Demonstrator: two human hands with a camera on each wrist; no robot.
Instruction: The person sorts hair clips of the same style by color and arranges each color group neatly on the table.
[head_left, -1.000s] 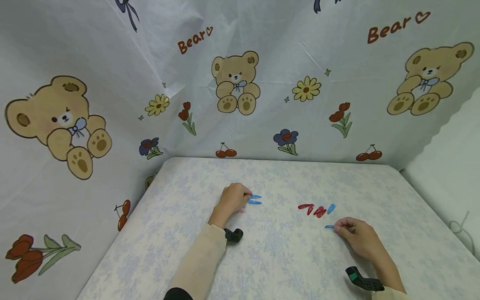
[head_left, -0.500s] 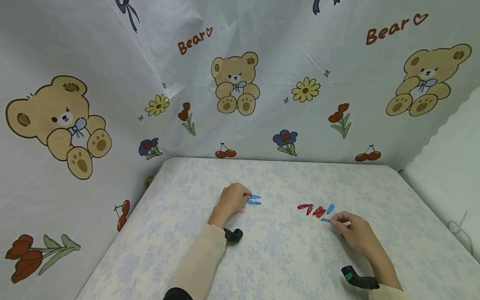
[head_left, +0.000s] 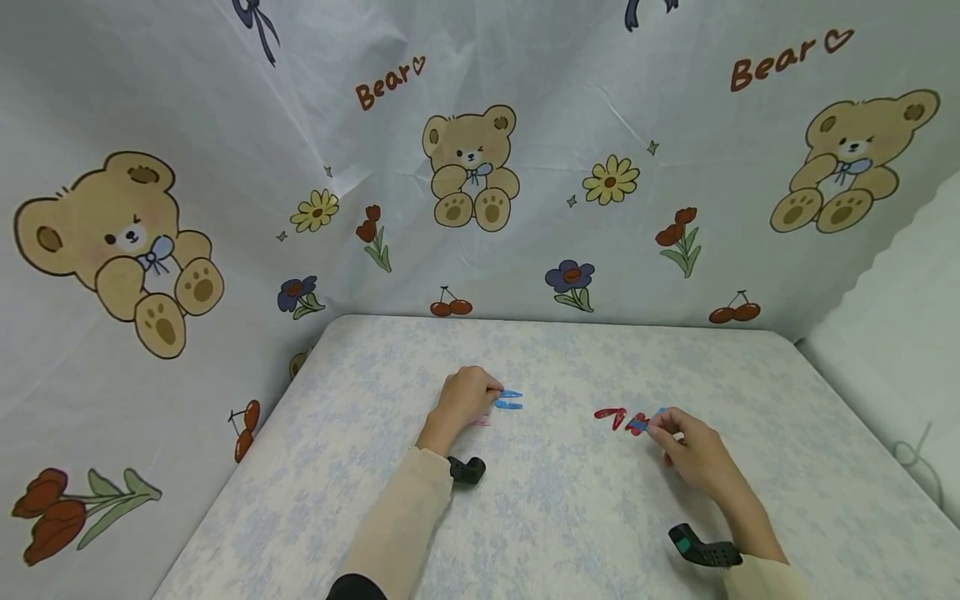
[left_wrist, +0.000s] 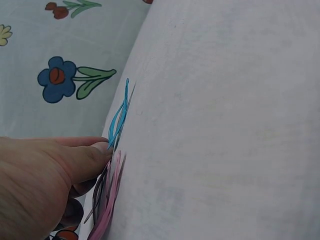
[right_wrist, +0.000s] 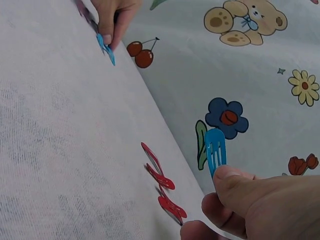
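Observation:
My right hand [head_left: 693,450] pinches a blue snap hair clip [right_wrist: 216,147] between thumb and finger, raised above the table beside the red hair clips [right_wrist: 160,177]. In the head view those red clips [head_left: 611,414] lie in a short row, with another blue clip [head_left: 661,410] mostly hidden behind my fingers. My left hand [head_left: 467,396] stays low at the left, thumb and finger pinching the end of a blue hair clip [left_wrist: 119,120]. Two blue clips [head_left: 509,406] show at its fingertips. Pink hair clips [left_wrist: 107,205] and a dark one lie under that hand.
A pale blue-and-white table [head_left: 555,500] carries everything. Behind it and at the left hangs a bear-print cloth [head_left: 525,267]. A white surface [head_left: 900,367] stands at the right, with a thin cord [head_left: 918,458] on it.
My right hand has moved left and away from me with the blue hair clip, which now overlaps the red clips in the head view. My left hand has not moved.

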